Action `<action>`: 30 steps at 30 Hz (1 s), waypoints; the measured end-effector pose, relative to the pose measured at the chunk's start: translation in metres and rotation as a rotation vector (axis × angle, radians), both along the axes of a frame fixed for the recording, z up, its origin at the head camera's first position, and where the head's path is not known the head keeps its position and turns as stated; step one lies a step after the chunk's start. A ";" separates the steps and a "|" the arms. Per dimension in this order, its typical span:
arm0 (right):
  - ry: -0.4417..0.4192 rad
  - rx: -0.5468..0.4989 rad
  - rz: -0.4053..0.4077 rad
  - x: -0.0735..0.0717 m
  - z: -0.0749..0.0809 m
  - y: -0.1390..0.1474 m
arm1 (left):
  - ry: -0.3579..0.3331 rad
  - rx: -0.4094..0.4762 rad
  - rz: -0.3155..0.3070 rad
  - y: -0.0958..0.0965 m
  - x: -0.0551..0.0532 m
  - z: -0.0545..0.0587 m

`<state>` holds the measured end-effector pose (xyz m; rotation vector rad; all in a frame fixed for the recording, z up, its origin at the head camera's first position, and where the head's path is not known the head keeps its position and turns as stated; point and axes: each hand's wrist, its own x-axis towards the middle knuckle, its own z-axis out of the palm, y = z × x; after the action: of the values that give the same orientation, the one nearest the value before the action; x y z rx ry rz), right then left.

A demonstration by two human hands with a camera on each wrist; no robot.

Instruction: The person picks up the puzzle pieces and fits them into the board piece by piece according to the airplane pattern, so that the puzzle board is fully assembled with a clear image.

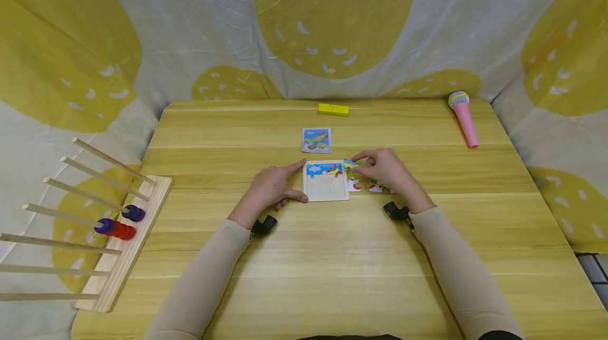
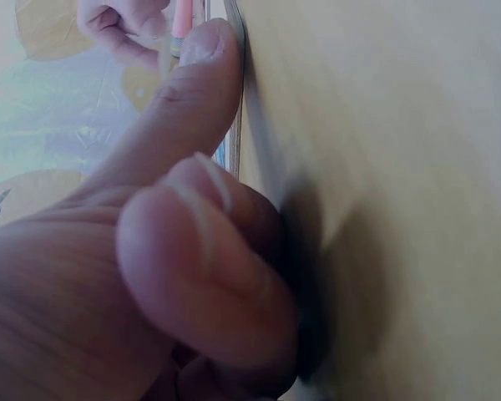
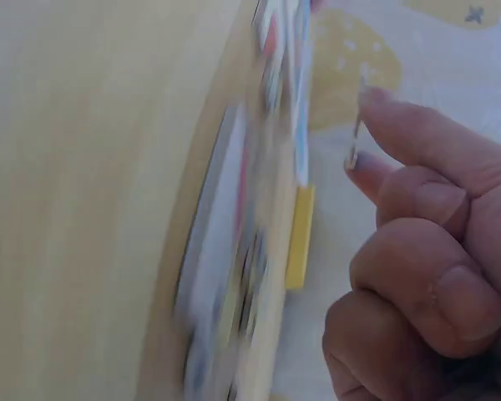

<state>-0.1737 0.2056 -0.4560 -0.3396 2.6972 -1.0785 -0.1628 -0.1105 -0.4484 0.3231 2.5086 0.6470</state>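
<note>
A square wooden puzzle tray [image 1: 326, 191] lies mid-table, with blue, yellow and red pieces [image 1: 319, 169] along its upper part and bare wood below. My left hand [image 1: 272, 186] rests at its left side, index fingertip by the far corner and thumb by the near one; the other fingers are curled under. Between thumb and index finger, my right hand [image 1: 383, 167] pinches a small puzzle piece [image 3: 356, 138], raised beside the tray's upper right corner. Several loose puzzle pieces [image 1: 354, 186] lie right of the tray, partly hidden beneath that hand.
Beyond the tray lies a card with an airplane picture [image 1: 316, 140], then a yellow block [image 1: 333, 110]. A pink toy microphone [image 1: 465, 121] is at the far right. A wooden peg rack [image 1: 138, 245] with purple and red beads stands at the left edge.
</note>
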 end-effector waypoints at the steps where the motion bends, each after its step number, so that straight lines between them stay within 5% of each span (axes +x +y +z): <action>1: 0.012 -0.013 0.010 0.002 0.001 -0.005 | 0.000 0.000 0.000 0.000 0.000 0.000; 8: 0.081 -0.017 0.092 0.011 -0.002 -0.051 | 0.023 -0.029 -0.025 -0.001 0.000 0.000; 14: 0.145 0.112 0.134 0.015 -0.006 -0.080 | 0.039 -0.034 -0.031 -0.001 0.000 0.001; 30: 0.200 0.161 0.166 0.021 -0.009 -0.091 | 0.047 -0.044 -0.044 0.000 0.001 0.002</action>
<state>-0.1527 0.1150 -0.4650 -0.6606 2.8443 -0.8149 -0.1622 -0.1109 -0.4467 0.3797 2.5487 0.5724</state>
